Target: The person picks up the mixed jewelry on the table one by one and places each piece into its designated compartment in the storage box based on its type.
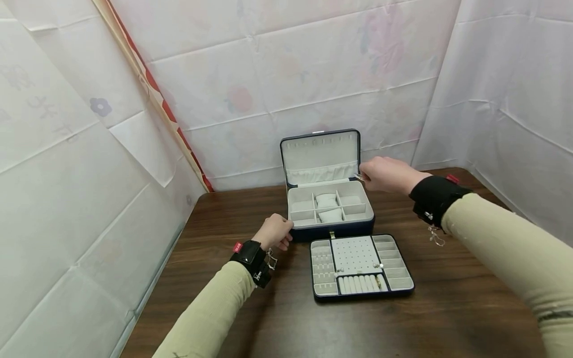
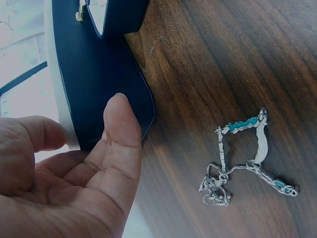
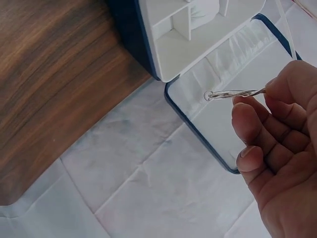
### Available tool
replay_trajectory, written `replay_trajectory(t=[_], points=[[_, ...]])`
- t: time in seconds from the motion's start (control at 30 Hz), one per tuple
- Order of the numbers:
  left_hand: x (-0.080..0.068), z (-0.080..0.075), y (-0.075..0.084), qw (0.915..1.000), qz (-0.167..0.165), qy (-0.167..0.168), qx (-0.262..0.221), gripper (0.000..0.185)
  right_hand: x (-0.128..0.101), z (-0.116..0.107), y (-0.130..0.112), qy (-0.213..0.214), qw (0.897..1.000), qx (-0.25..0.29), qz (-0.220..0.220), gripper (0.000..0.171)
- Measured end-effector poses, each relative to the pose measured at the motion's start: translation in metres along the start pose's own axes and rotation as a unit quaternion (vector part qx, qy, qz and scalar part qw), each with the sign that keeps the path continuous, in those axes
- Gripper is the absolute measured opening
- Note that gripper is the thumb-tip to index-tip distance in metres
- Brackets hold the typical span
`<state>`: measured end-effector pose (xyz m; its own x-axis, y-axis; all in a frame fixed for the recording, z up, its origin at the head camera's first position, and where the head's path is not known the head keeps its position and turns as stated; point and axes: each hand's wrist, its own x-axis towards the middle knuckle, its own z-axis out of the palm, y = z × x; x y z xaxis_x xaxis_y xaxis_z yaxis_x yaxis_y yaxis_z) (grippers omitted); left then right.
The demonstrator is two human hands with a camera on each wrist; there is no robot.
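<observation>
Our right hand (image 3: 277,148) pinches a twisted silver ring (image 3: 233,93) at its fingertips, beside the jewellery box (image 1: 329,209) lid; our left hand (image 1: 275,231), fingers relaxed, thumb touching, steadies the box's front-left corner.

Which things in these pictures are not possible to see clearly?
- Silver piece in right hand: right wrist view, its far end hidden by fingers.
- Jewelry box: left wrist view, cut off by the top edge.
- Tray contents: head view, too small.
</observation>
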<state>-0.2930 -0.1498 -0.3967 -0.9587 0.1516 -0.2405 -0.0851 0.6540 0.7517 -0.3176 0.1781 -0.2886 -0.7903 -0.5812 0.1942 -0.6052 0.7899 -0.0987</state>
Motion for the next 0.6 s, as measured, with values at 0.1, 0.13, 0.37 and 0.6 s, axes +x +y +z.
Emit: replay_trajectory(t=[0.1, 0.13, 0.37, 0.6], points=[[0.000, 0.000, 0.000, 1.0000, 0.002, -0.001, 0.003, 0.038, 0.004, 0.001, -0.003, -0.005, 1.000, 0.000, -0.006, 0.025], [0.000, 0.000, 0.000, 1.0000, 0.002, -0.001, 0.004, 0.038, 0.005, 0.001, -0.004, -0.007, 1.000, 0.001, -0.007, 0.025], [0.000, 0.002, 0.001, 1.0000, -0.005, 0.003, 0.002, 0.036, 0.014, 0.006, -0.007, -0.030, 1.000, 0.002, 0.001, 0.023], [-0.001, 0.003, 0.001, 0.9999, -0.010, 0.006, -0.003, 0.036, 0.022, 0.011, -0.007, -0.047, 0.999, -0.003, 0.000, 0.024]])
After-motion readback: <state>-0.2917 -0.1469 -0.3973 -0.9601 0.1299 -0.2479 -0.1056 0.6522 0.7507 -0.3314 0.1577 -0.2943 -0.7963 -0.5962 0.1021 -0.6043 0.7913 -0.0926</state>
